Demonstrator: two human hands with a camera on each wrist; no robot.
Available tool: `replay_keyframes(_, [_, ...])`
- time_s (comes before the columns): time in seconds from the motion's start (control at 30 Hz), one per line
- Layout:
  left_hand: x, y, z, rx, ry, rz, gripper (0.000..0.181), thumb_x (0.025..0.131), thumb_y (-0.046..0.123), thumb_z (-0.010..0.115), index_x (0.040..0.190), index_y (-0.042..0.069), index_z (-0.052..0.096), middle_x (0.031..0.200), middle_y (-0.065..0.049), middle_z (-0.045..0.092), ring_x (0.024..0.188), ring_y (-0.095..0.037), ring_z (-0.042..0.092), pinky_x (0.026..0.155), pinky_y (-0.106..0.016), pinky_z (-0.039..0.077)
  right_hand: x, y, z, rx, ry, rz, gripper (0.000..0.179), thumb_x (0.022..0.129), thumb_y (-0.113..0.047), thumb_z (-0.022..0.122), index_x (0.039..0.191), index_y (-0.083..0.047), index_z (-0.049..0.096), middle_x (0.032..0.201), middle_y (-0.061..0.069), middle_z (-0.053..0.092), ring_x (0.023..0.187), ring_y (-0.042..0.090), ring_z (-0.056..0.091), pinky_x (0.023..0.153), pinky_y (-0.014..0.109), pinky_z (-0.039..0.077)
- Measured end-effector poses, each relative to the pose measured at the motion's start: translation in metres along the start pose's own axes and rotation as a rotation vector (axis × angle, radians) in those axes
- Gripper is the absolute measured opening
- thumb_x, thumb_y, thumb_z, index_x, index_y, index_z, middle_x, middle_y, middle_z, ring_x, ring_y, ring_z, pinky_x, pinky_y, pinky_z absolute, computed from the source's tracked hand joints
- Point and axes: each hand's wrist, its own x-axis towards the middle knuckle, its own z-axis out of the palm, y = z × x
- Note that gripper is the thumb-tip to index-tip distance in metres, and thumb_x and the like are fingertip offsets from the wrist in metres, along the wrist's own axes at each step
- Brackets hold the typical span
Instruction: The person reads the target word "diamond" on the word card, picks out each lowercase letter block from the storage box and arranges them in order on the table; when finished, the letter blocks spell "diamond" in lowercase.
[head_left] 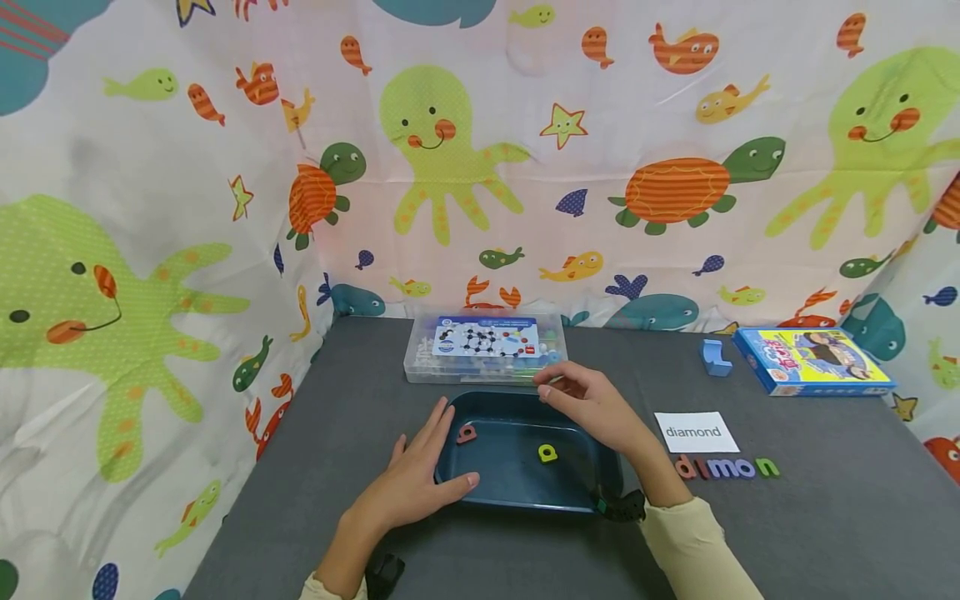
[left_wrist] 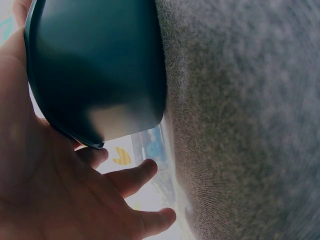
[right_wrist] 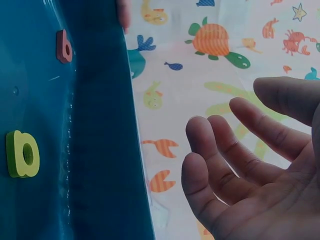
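A dark blue tray (head_left: 517, 496) sits on the table with a red letter "a" (head_left: 467, 433) and a yellow letter "a" (head_left: 547, 452) inside. My left hand (head_left: 411, 483) lies against the tray's left rim, fingers extended and thumb over the near edge. Over the back right part of the tray hovers my right hand (head_left: 592, 408), fingers loosely bent; the right wrist view shows nothing in its fingers. To the right, a white card (head_left: 697, 432) reading "diamond" lies above a row of coloured letters (head_left: 726, 467) spelling "dimon".
Behind the tray stands a clear plastic case (head_left: 420, 350) with a molecule picture on its lid. A blue plastic piece (head_left: 716, 358) and a boxed game (head_left: 817, 360) lie at the back right. A sea-animal curtain (head_left: 480, 275) borders the grey table (head_left: 825, 525).
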Motion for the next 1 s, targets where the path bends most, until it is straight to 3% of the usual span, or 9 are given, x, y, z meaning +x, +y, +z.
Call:
replay_keyframes(0.27, [0.000,0.002,0.000,0.004,0.000,0.000,0.106,0.097,0.063,0.070,0.175,0.021,0.012,0.179,0.009,-0.004,0.162,-0.032,0.020,0.120,-0.076,-0.005,-0.008,0.004,-0.004,0.017,0.014,-0.006,0.026,0.108,-0.014,0.065,0.130,0.000,0.069,0.122,0.022,0.069,0.104,0.038,0.067,0.089,0.029,0.058])
replay_keyframes(0.5, [-0.001,0.002,0.001,0.010,-0.006,-0.013,0.106,0.097,0.063,0.069,0.175,0.021,0.011,0.179,0.009,-0.004,0.162,-0.034,0.021,0.120,-0.076,-0.006,-0.024,0.010,-0.019,0.002,0.072,0.043,0.026,0.108,-0.018,0.066,0.130,-0.003,0.070,0.122,0.019,0.070,0.107,0.041,0.067,0.088,0.030,0.058])
replay_keyframes(0.73, [0.000,0.000,0.002,0.015,0.000,-0.006,0.106,0.097,0.064,0.068,0.175,0.024,0.009,0.179,0.010,-0.006,0.162,-0.033,0.020,0.120,-0.076,-0.006,-0.056,0.026,-0.051,-0.072,0.154,0.123,0.028,0.108,-0.022,0.068,0.130,-0.005,0.070,0.124,0.014,0.070,0.108,0.035,0.068,0.088,0.029,0.057])
replay_keyframes(1.0, [0.001,0.000,0.003,0.007,-0.002,-0.009,0.106,0.096,0.065,0.069,0.175,0.024,0.009,0.179,0.009,-0.005,0.162,-0.033,0.020,0.119,-0.077,-0.006,-0.100,0.047,-0.092,-0.204,0.163,0.222,0.034,0.107,-0.026,0.070,0.135,-0.007,0.069,0.128,0.016,0.067,0.099,0.026,0.061,0.073,0.035,0.057])
